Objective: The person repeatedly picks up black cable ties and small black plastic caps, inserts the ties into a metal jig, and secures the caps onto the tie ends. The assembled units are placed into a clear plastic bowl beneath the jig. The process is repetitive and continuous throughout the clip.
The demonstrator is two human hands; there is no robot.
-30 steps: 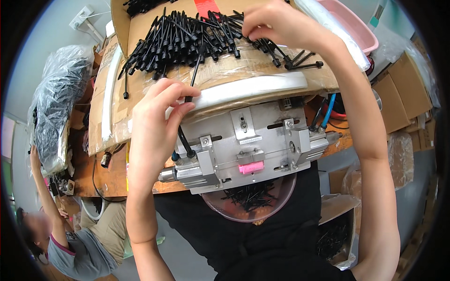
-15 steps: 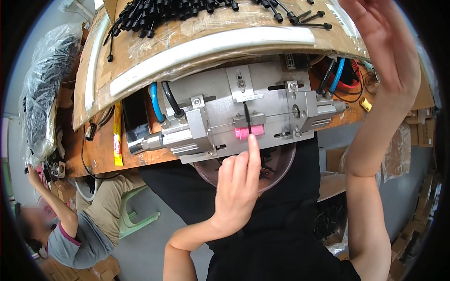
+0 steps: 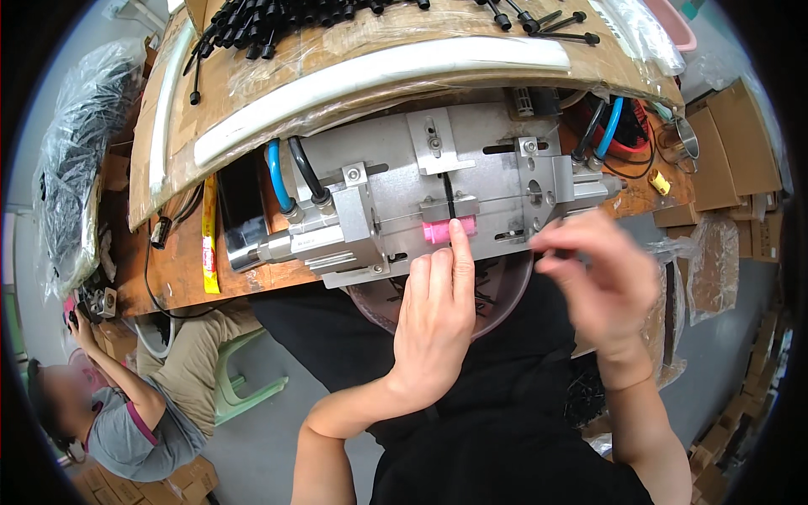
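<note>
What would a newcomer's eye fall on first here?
Probably the bright pink piece at the front of the silver metal fixture, where the left hand has its index fingertip at the end of a slim black part. Next, the blurred right hand just to the right, then the heap of black capped rods on the cardboard beyond the fixture.

Bright, even light falls on the metal fixture, leaving a dull glare. Beyond it, shadow lies under the cardboard; to its left, a plastic bag glints; to its right, motion blurs the right grip. Farthest out from it, straight lines bend into blackness.
</note>
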